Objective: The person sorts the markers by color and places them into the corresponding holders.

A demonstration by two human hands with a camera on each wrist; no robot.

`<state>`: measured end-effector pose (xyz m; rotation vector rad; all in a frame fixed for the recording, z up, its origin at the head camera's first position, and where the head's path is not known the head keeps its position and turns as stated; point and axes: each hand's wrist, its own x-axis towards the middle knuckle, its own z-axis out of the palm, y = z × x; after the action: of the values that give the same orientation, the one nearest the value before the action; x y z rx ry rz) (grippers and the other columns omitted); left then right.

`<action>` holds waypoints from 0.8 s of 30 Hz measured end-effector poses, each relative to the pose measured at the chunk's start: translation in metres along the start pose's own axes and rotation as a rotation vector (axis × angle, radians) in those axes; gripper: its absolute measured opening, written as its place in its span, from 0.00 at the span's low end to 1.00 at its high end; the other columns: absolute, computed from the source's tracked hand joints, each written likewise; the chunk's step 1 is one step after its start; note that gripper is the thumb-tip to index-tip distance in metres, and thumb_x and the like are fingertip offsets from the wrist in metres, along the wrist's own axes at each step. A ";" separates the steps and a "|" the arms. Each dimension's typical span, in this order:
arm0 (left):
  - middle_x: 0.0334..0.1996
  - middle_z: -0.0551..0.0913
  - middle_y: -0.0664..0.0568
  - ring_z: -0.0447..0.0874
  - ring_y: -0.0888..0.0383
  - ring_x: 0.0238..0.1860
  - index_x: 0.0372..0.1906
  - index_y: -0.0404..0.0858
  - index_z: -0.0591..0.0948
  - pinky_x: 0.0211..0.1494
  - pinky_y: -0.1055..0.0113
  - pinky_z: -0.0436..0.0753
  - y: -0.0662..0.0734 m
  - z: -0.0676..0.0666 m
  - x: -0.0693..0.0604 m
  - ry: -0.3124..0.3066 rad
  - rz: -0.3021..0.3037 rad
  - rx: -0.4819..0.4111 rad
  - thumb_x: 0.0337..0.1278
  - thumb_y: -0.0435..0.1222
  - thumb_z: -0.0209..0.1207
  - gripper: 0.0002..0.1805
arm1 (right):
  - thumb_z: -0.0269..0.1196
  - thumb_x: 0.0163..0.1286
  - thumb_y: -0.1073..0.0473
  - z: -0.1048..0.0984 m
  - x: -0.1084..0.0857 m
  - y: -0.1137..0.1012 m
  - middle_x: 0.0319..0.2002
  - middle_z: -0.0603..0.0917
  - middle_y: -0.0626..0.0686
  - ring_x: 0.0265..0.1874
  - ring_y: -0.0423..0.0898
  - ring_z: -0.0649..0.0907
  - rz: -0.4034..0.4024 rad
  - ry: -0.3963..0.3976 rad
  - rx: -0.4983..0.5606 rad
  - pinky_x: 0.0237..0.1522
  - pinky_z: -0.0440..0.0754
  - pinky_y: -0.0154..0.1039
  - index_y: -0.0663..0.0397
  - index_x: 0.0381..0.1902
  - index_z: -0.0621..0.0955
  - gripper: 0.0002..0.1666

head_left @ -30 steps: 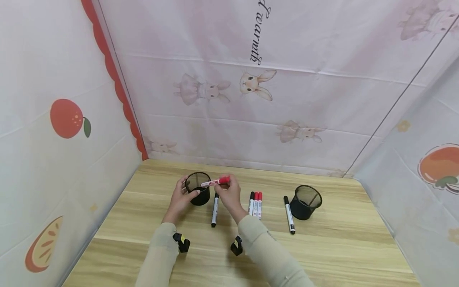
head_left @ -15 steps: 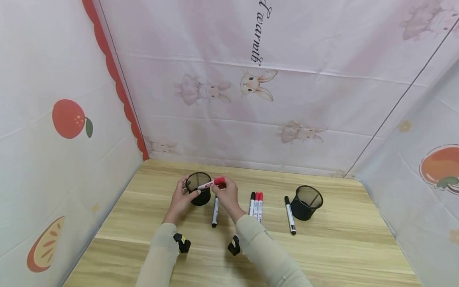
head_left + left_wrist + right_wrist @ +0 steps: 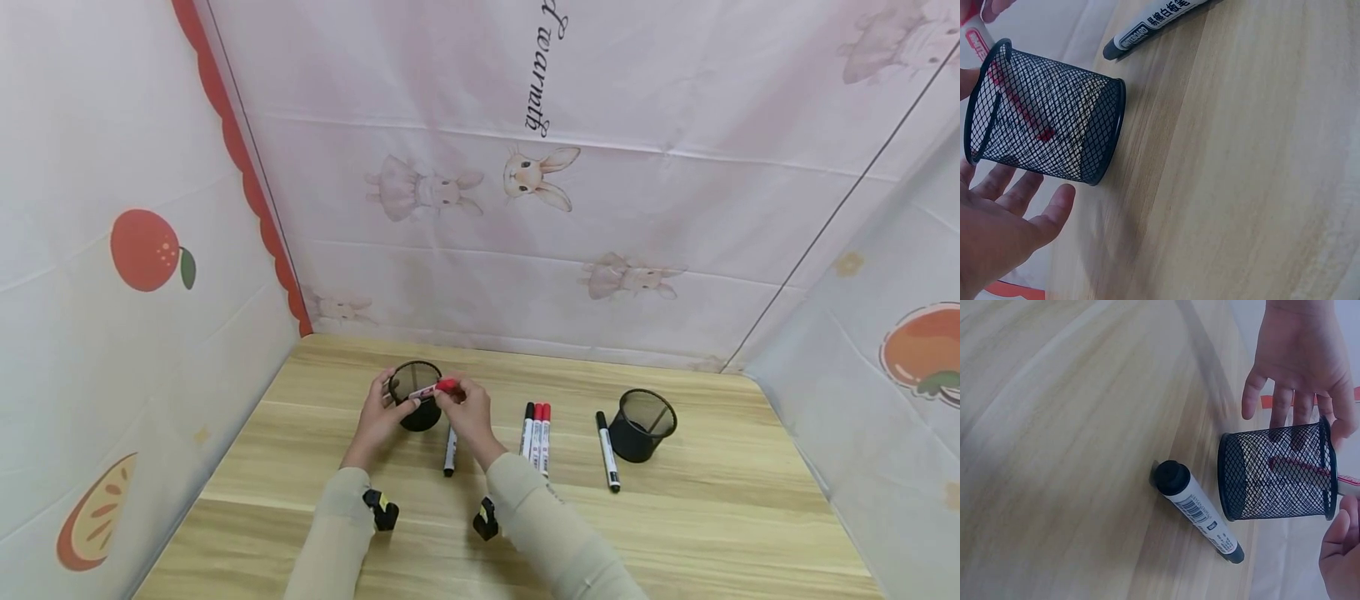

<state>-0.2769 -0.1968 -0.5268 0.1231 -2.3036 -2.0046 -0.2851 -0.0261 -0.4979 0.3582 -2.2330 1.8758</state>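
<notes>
At the table's back left stands a black mesh pen cup (image 3: 422, 418). My left hand (image 3: 377, 422) grips it from the left, thumb at the rim and fingers along the outside. My right hand (image 3: 470, 414) pinches a red whiteboard marker (image 3: 426, 392) by its red cap end. In the left wrist view the marker (image 3: 977, 39) slants through the cup's mouth, and its lower end shows through the mesh (image 3: 1072, 106). A black-capped whiteboard marker (image 3: 1200, 515) lies on the table beside the cup, just below my right hand.
One black marker (image 3: 527, 429) and two red markers (image 3: 541, 433) lie side by side right of my right hand. Farther right stands a second mesh cup (image 3: 633, 442), with another black marker (image 3: 608, 456) against its left side. Printed cloth walls (image 3: 480, 300) border the wooden table (image 3: 720, 500).
My right hand has moved left and slightly down, bringing the red marker from above the rim into the cup's mouth. My left hand and the cup have stayed in place.
</notes>
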 end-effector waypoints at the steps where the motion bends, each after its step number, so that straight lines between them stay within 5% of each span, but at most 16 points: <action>1: 0.64 0.60 0.37 0.59 0.37 0.62 0.70 0.40 0.55 0.60 0.47 0.64 0.000 0.000 0.000 0.000 -0.002 -0.002 0.52 0.35 0.63 0.42 | 0.66 0.57 0.70 0.000 0.000 0.001 0.35 0.83 0.54 0.26 0.39 0.75 0.006 -0.006 -0.003 0.28 0.74 0.29 0.64 0.35 0.83 0.07; 16: 0.65 0.60 0.38 0.58 0.39 0.63 0.70 0.44 0.56 0.62 0.48 0.62 0.002 0.001 0.000 0.004 -0.031 -0.002 0.52 0.37 0.64 0.42 | 0.65 0.58 0.67 0.000 -0.001 0.003 0.33 0.83 0.58 0.28 0.43 0.77 0.059 -0.018 0.053 0.28 0.75 0.29 0.67 0.38 0.83 0.10; 24: 0.65 0.59 0.38 0.56 0.38 0.63 0.70 0.43 0.54 0.61 0.47 0.62 0.004 -0.001 0.000 -0.002 -0.033 0.002 0.53 0.36 0.63 0.42 | 0.63 0.59 0.71 -0.007 -0.009 -0.035 0.31 0.80 0.63 0.30 0.51 0.78 0.059 -0.065 0.079 0.28 0.75 0.28 0.75 0.39 0.79 0.11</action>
<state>-0.2767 -0.1968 -0.5226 0.1604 -2.3196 -2.0187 -0.2658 -0.0246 -0.4665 0.3746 -2.2380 2.0151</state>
